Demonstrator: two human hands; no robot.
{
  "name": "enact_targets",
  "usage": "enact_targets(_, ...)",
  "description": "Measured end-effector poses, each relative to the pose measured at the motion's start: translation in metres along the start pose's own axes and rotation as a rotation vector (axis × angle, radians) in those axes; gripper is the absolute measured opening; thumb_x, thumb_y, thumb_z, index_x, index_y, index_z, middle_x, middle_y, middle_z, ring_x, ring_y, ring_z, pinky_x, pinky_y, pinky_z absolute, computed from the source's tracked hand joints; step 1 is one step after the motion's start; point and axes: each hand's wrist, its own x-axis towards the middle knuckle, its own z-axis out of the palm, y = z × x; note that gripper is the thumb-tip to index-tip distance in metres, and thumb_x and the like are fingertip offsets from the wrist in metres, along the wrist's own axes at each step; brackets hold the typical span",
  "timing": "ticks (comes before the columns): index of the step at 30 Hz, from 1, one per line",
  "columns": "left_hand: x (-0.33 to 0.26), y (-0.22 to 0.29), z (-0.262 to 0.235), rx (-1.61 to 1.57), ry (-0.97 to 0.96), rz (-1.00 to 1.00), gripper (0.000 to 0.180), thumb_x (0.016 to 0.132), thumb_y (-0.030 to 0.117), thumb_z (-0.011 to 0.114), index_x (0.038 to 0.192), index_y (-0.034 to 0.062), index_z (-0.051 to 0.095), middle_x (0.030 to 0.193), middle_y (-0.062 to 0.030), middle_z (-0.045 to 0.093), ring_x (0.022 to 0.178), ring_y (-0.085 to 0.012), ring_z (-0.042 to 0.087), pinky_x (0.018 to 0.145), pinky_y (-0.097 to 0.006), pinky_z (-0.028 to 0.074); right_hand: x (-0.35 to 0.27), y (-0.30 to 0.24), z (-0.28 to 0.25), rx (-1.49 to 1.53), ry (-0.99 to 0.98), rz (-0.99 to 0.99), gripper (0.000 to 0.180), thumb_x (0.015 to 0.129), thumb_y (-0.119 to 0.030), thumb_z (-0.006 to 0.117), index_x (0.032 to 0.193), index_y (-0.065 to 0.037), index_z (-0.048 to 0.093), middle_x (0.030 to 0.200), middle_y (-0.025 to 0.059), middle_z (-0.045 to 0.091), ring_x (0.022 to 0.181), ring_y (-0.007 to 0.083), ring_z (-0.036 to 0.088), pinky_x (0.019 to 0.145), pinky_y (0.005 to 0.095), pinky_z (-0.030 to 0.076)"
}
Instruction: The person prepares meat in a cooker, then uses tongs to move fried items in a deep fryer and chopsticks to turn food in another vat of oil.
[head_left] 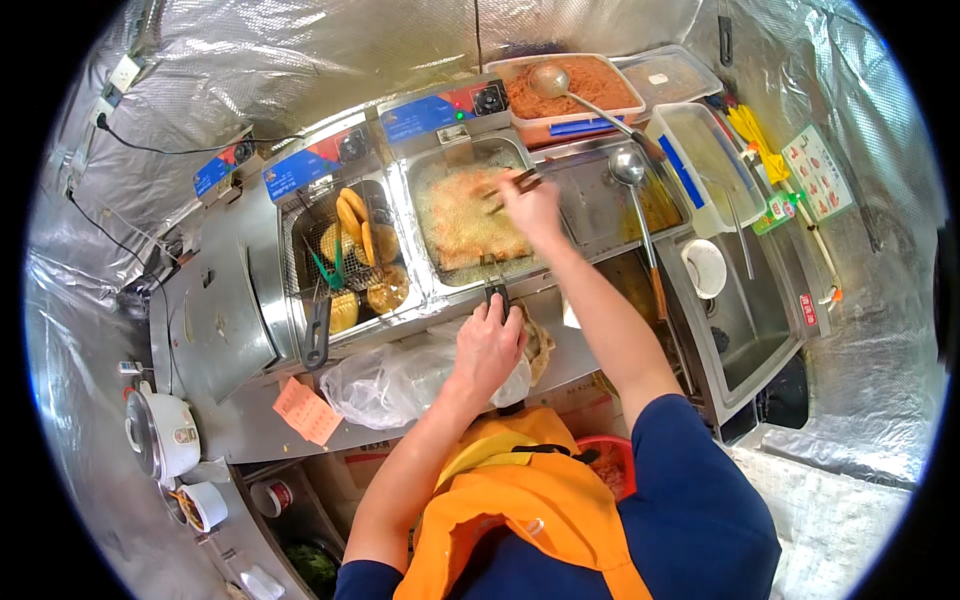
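Note:
My left hand [488, 345] is closed around the black handle [496, 294] of a frying basket at the front of the middle fryer [412, 200]. Inside that fryer, pale golden food [470, 225] lies in foaming oil. Over the oil, my right hand [537, 215] grips a dark brown slim utensil [518, 184], chopsticks or tongs; its tips reach toward the food. In the fryer to the left, a wire basket [298, 255] and the oil hold round golden pieces [345, 312], with green-handled tongs [335, 262] among them.
At the back right stands a tub of reddish mince [600, 88] with a ladle [549, 80] in it. Another ladle [628, 168] rests across a metal tray [590, 195]. A sink [765, 350] lies right. Plastic bag [385, 388] and orange paper [307, 411] lie along the counter's front; a rice cooker [178, 430] stands left.

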Motion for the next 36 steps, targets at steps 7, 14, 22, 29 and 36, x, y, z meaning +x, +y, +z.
enact_targets(7,0.005,-0.007,-0.002,0.023,0.01,0.014,0.02,0.081,0.011,0.077,0.098,0.0041,0.066,0.118,-0.0259,0.069,0.089,-0.0359,0.07,0.073,-0.043,0.061,0.0,-0.024,0.004,0.037,-0.016,-0.031,0.018,0.096,-0.019,0.074,0.095,-0.001,0.078,0.078,0.0123,0.077,0.067,0.0191,0.071,0.065,0.0356,0.055)
enact_targets(14,0.001,-0.004,0.0,0.043,0.039,0.019,0.02,0.08,0.011,0.077,0.095,0.0039,0.066,0.114,-0.0237,0.068,0.084,-0.0341,0.069,0.07,-0.043,0.06,0.002,-0.061,-0.003,0.031,-0.011,-0.115,0.018,0.098,-0.016,0.071,0.091,0.0,0.076,0.076,0.0142,0.075,0.068,0.0258,0.073,0.062,0.0406,0.054)
enact_targets(22,0.007,-0.005,0.002,0.053,-0.003,0.035,0.018,0.083,0.011,0.076,0.095,0.0045,0.063,0.107,-0.0205,0.066,0.083,-0.0335,0.068,0.066,-0.044,0.059,-0.016,-0.061,0.016,-0.073,0.002,-0.237,0.029,0.099,-0.028,0.069,0.087,-0.001,0.073,0.07,0.016,0.07,0.068,0.0342,0.07,0.063,0.044,0.052)
enact_targets(29,0.004,-0.004,0.001,0.038,-0.017,0.041,0.018,0.082,0.01,0.075,0.093,0.0045,0.063,0.102,-0.02,0.065,0.081,-0.0337,0.067,0.066,-0.044,0.059,0.004,-0.059,0.002,0.037,0.083,-0.113,0.023,0.095,-0.021,0.077,0.089,0.002,0.077,0.071,0.0114,0.075,0.063,0.0179,0.071,0.062,0.0346,0.054)
enact_targets(36,0.004,-0.001,0.004,0.05,-0.018,0.033,0.019,0.081,0.012,0.077,0.093,0.0048,0.064,0.11,-0.0229,0.068,0.083,-0.0344,0.068,0.069,-0.043,0.059,0.011,-0.042,-0.011,-0.161,0.093,-0.154,0.028,0.098,-0.027,0.072,0.086,-0.003,0.078,0.076,0.0151,0.075,0.068,0.0283,0.073,0.064,0.0392,0.055)
